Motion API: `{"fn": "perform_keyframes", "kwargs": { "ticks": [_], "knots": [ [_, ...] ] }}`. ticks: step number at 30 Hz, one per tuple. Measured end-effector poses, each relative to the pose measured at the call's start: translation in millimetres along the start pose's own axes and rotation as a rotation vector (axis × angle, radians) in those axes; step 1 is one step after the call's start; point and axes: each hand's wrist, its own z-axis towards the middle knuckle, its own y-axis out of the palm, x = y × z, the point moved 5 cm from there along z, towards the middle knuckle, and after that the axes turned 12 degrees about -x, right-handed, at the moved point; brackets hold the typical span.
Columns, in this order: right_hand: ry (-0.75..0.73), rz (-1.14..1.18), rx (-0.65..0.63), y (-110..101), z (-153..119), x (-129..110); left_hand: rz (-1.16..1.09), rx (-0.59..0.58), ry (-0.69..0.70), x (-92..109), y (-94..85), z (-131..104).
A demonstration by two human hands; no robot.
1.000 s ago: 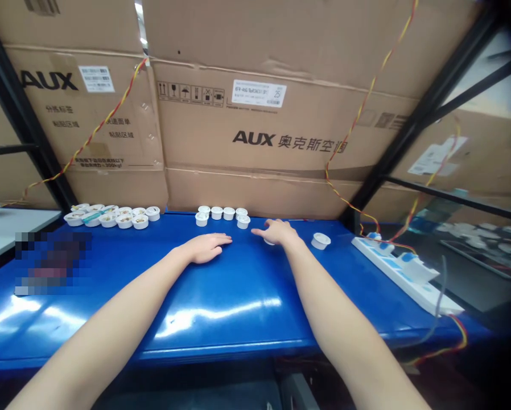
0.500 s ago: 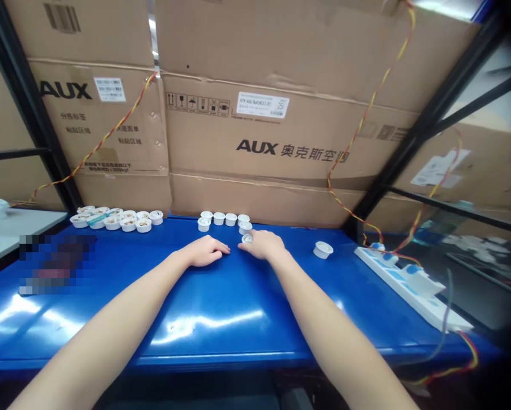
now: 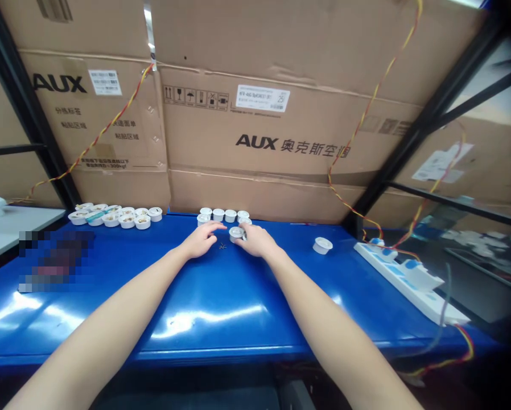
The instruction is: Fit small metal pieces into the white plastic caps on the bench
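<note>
Near the middle of the blue table, my right hand (image 3: 258,240) has its fingers round a small round white cup (image 3: 237,234). My left hand (image 3: 201,239) is just left of that cup, fingers apart and holding nothing. A few tiny dark pieces (image 3: 222,246) lie on the table between the hands. Behind the hands stand several white cups (image 3: 218,214) in a short row, some partly covered by my fingers. One more white cup (image 3: 322,245) stands alone to the right.
Several filled white cups (image 3: 127,220) are grouped at the back left of the blue table (image 3: 204,319). A white power strip (image 3: 409,282) lies at the right edge. Large cardboard boxes (image 3: 255,193) form the back wall, with twisted wires hanging down.
My right hand has brought the cup a little left and upward in view. The fingers of my left hand have spread, and the tiny dark pieces now show between the hands.
</note>
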Motion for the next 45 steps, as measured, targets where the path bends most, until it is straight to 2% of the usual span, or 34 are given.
{"fn": "perform_keyframes", "kwargs": {
  "ticks": [5,12,22,27,33,35,38,45],
  "knots": [
    [-0.153,0.106,0.050,7,5,-11,0.033,0.005,-0.067,-11,5.2,3],
    [-0.291,0.215,0.043,7,5,-9,0.023,0.021,-0.127,-5,3.1,1],
    [-0.242,0.301,0.063,11,9,-3,-0.005,-0.016,-0.205,-7,2.5,-3],
    [-0.272,0.325,0.056,12,9,-2,-0.008,-0.012,-0.202,-4,1.9,-3],
    [-0.297,0.375,0.116,8,7,-2,0.093,0.114,-0.116,-4,-5.5,-5],
    [-0.292,0.325,0.166,5,7,-2,0.172,0.138,-0.087,-5,-8.3,-6],
    [-0.334,0.161,0.227,0,6,-6,0.332,0.114,-0.049,-4,-9.8,-5],
    [-0.393,-0.181,0.268,-7,2,-20,0.649,0.062,0.101,6,-7.2,2]
  ]
}}
